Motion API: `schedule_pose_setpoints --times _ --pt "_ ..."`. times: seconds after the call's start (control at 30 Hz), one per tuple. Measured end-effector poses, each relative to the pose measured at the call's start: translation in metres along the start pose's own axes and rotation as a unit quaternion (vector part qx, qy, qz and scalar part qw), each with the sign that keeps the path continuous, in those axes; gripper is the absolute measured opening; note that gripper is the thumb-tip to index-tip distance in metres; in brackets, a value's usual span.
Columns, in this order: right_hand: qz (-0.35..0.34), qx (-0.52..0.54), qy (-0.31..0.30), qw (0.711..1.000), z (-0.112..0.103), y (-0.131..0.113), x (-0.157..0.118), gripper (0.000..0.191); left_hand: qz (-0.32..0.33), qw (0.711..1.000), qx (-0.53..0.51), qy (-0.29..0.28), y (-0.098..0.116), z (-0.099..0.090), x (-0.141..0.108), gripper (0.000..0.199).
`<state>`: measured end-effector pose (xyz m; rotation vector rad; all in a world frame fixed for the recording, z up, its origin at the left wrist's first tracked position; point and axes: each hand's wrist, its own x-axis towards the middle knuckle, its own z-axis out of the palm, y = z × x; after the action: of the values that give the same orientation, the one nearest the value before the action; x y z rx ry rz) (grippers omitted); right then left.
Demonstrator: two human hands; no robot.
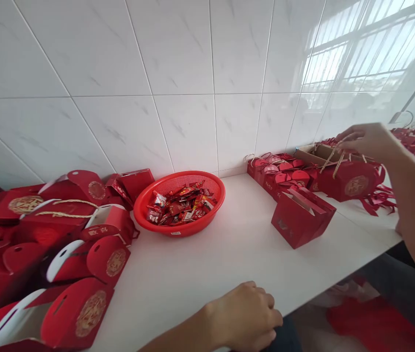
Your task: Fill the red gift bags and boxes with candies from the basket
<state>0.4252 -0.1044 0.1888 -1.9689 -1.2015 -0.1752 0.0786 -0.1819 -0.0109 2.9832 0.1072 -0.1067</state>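
My left hand (248, 315) is at the front edge of the white table, its fingers curled and with nothing visible in them. My right hand (361, 137) reaches out to the right, its fingers closed at the top of the twisted rope handles (337, 164) of a red gift bag. A red gift box (356, 183) with a gold round emblem is just below this hand. Nearer to me, a small red paper bag (299, 220) stands upright on the table. The fingertips of my right hand are partly hidden.
A red plastic basket (143, 212) of small wrapped sweets (181, 205) stands against the tiled wall. Several open red gift boxes (97, 313) crowd the left side. At the back right is a tray of filled red boxes (279, 171), with red ribbons (378, 200) beyond.
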Motion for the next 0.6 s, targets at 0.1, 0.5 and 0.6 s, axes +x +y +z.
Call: schedule_pose_setpoints --times 0.1,0.5,0.6 --pt "0.047 0.02 -0.07 0.996 0.024 0.032 0.007 0.005 -0.002 1.0 -0.003 0.012 -0.002 0.001 -0.001 0.021" --pt "0.075 0.117 -0.141 0.98 0.09 0.063 0.002 0.018 -0.041 0.998 -0.036 0.012 -0.009 -0.01 -0.012 0.02" --pt "0.089 0.104 -0.144 0.98 0.09 0.059 0.003 0.026 -0.065 0.997 -0.048 0.002 -0.012 -0.014 -0.02 0.023"
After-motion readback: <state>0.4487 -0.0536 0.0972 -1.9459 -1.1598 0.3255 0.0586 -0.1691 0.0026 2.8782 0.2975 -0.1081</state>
